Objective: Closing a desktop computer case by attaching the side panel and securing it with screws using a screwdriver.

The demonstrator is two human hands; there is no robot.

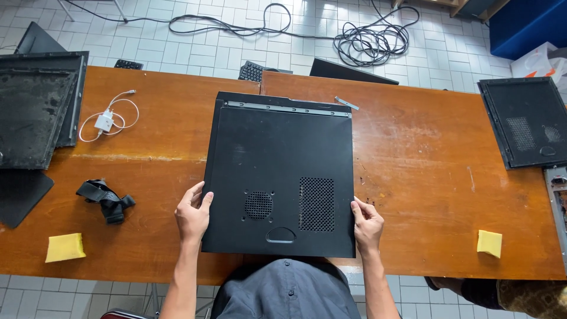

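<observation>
Bare wooden table (413, 153) right of centre: open passage. Left of centre: coiled white charger cable (106, 121), black strap (106, 201), yellow sponge (65, 247) obstruct.

You get bright, even daylight here, with white glare on the floor tiles (331, 18) far beyond your fingertips. The wooden table (425, 159) shines softly to the right of your right hand (367, 224). Shadows beneath your fingers stay faint and short. Focus is sharp throughout; straight lines bow slightly near the frame edges.

Wooden table (425, 177) under black panel (280, 171), sponges (65, 247).
</observation>
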